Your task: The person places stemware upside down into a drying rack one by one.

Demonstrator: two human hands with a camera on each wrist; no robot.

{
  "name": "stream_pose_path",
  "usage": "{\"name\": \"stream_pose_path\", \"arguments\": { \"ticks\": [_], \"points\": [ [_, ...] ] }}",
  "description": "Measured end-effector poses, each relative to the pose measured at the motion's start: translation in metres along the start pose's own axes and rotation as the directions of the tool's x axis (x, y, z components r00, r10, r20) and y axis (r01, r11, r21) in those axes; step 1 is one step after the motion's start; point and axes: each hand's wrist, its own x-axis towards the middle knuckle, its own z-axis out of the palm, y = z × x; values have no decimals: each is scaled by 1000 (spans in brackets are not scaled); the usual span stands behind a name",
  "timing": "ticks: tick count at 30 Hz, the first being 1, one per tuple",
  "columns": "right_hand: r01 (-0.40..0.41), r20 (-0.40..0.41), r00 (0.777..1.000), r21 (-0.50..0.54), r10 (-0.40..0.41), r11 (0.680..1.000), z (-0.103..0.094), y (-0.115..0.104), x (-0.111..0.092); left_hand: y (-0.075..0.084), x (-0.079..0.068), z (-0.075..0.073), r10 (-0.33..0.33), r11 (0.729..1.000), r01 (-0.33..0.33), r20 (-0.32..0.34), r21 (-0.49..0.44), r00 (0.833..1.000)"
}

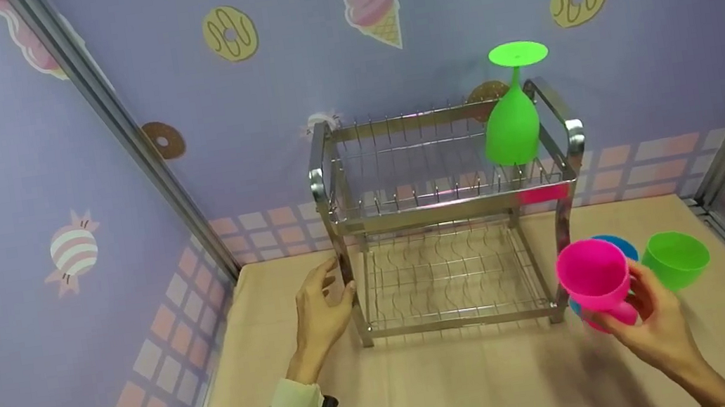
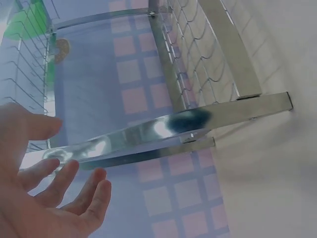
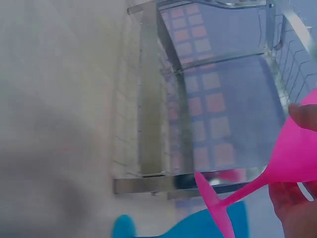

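Note:
My right hand grips a pink plastic wine glass, its mouth up, in front of the rack's right post. In the right wrist view the wine glass's stem and foot point down toward the left, beyond the fingers. A steel two-tier dish rack stands against the back wall. Beside its left post, my left hand holds nothing, fingers loosely bent, fingertips right at the metal. On the rack's upper tier, at the right, a green wine glass sits upside down.
Behind the pink wine glass stands a blue wine glass, partly hidden; its blue shape also shows in the right wrist view. To its right is a green cup-shaped vessel. Patterned walls enclose the wooden table at the back and sides.

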Motion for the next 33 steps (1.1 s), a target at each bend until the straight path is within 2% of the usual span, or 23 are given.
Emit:
{"name": "stream_pose_path", "arguments": {
  "ticks": [3, 6, 11, 16, 23, 33],
  "points": [
    [103, 20, 995, -57, -102, 993, -2, -9, 12, 12, -2, 0, 40, 999, -40, 36, -23, 999],
    [196, 52, 980, -146, -191, 970, -1, -20, 24, 23, -5, 3, 74, 996, -68, 91, -58, 993],
    [305, 92, 952, -304, -291, 903, 7, -40, 39, 43, -8, 13, 141, 985, -121, 172, -121, 975],
    [399, 169, 917, -354, -362, 846, 21, -53, 44, 62, -12, 23, 177, 980, -148, 249, -131, 952],
    [486, 294, 872, -436, -391, 757, 40, -66, 45, 81, -17, 40, 206, 973, -152, 349, -176, 914],
    [515, 341, 852, -420, -397, 747, 62, -78, 39, 102, -20, 60, 277, 951, -182, 422, -252, 863]
  ]
}}
